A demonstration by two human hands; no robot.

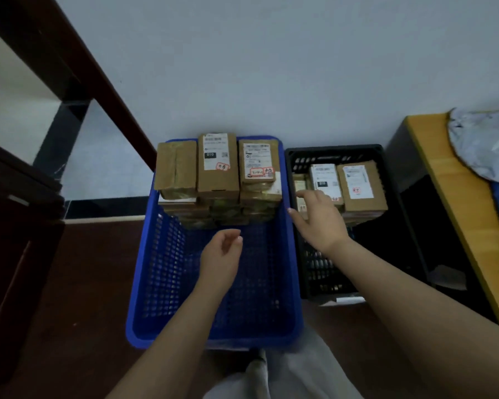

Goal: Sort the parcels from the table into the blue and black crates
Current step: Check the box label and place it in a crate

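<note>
The blue crate (213, 283) sits on the dark floor (84, 283) against the pale wall (271, 67), its near half bare and its far end filled with stacked brown parcels (218, 174) that rise above the rim. The top layer there shows three boxes side by side, two with white labels facing up. Just beside it on the right stands the black crate (386, 174), with a lower stack of labelled parcels (360, 188) at its far end. Farther right runs the edge of the wooden counter (444, 191), carrying a grey plastic mailer bag (484, 145) and something blue below it.

The right hand (320, 217) reaches over the black crate's left wall, its grip spread, fingers extended toward the parcels inside; whether the fingertips touch a box cannot be told. The left hand (222, 251) hovers over the bare part of the blue crate, its grip loosely curled and holding nothing.
</note>
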